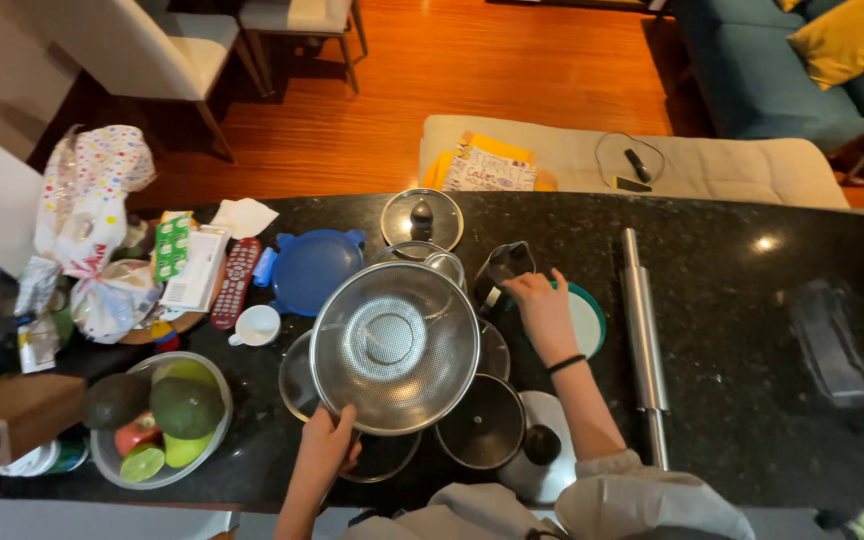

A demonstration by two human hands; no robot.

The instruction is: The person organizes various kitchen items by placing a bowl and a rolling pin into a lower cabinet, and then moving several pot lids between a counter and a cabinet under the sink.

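Note:
My left hand [327,447] grips the near rim of a round metal mesh strainer [395,345], held over the black counter [732,290] above several pots and lids. My right hand [542,305] reaches forward and holds a black measuring cup [503,270] by its side, just left of a white plate with a teal rim [589,318]. A black band sits on my right wrist. A glass lid with a black knob [422,218] lies beyond the strainer. Another glass lid [484,422] and a white lid with a dark knob [544,452] lie near my right forearm.
A steel rolling pin [643,330] lies lengthwise to the right. A blue lid [314,268], red remote [235,282], small white cup [255,325], bags and boxes crowd the left. A bowl of avocados and lime [160,420] stands front left. A dark flat object [832,342] lies far right.

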